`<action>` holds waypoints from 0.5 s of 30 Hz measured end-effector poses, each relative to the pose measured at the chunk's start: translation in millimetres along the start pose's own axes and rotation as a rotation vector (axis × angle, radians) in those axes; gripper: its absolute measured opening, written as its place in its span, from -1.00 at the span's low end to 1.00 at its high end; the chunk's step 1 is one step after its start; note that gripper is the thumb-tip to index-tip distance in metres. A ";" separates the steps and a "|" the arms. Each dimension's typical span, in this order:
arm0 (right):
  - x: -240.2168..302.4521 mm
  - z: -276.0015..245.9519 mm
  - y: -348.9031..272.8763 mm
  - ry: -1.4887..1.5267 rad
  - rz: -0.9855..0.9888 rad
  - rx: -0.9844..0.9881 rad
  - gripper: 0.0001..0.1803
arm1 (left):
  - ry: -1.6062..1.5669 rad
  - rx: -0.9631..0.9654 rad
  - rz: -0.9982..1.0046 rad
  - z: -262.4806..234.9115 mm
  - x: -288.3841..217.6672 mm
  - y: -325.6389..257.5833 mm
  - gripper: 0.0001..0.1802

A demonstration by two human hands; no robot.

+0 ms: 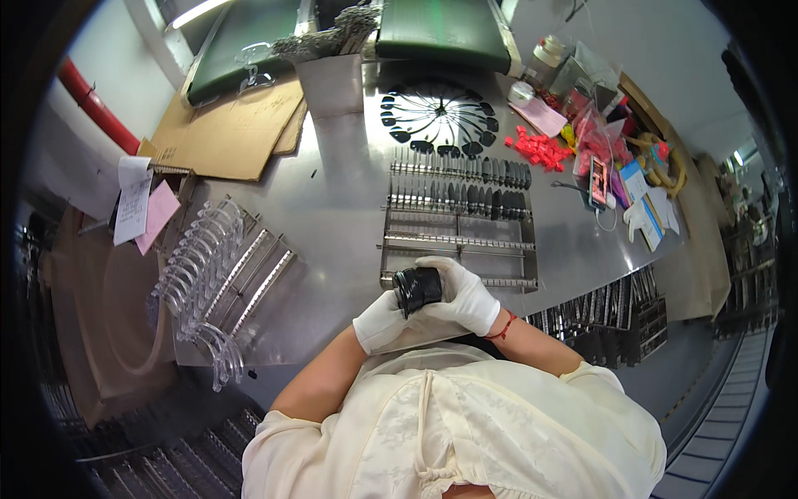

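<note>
Both hands wear white gloves and meet over the near edge of a steel table (341, 191). Together they hold a bundle of small black glossy parts (417, 289). My left hand (381, 323) cups it from below and the left. My right hand (464, 293) wraps over it from the right, with a red string at the wrist. Just beyond the hands lies a metal rack (459, 218) whose far rows carry several black parts clipped in line; the near rows are bare.
A round black spoked fixture (439, 116) sits behind the rack. Clear plastic pieces on rails (208, 266) lie at the left, cardboard sheets (233, 129) at the far left. Red small parts (539, 150), bags, a phone and gloves crowd the right. More racks (607, 320) hang off the right edge.
</note>
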State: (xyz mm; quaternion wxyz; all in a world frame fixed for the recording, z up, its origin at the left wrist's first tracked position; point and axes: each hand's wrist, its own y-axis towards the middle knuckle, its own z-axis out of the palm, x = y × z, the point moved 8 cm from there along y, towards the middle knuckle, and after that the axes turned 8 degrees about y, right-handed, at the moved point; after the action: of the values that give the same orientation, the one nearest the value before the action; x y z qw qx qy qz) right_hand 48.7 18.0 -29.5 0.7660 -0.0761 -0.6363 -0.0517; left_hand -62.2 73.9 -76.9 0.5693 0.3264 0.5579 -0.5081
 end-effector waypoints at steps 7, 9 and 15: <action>-5.8 1.4 38.2 1.027 0.058 0.203 -0.24 | -0.135 -0.572 0.217 -56.1 10.4 -28.5 -0.81; -2.3 -6.4 55.3 0.869 -0.013 0.177 -0.30 | -0.217 -0.787 0.202 -77.6 26.8 -33.6 -0.74; -4.1 -6.2 98.8 -0.106 -0.217 -0.022 -0.44 | -0.256 -0.858 0.131 -84.7 66.1 -27.9 -0.80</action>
State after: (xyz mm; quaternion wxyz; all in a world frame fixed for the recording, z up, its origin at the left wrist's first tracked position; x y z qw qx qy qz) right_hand 71.4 114.0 -39.7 0.7202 -0.0180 -0.6798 -0.1373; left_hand -123.3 131.6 -149.3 0.7484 0.0298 0.6214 -0.2300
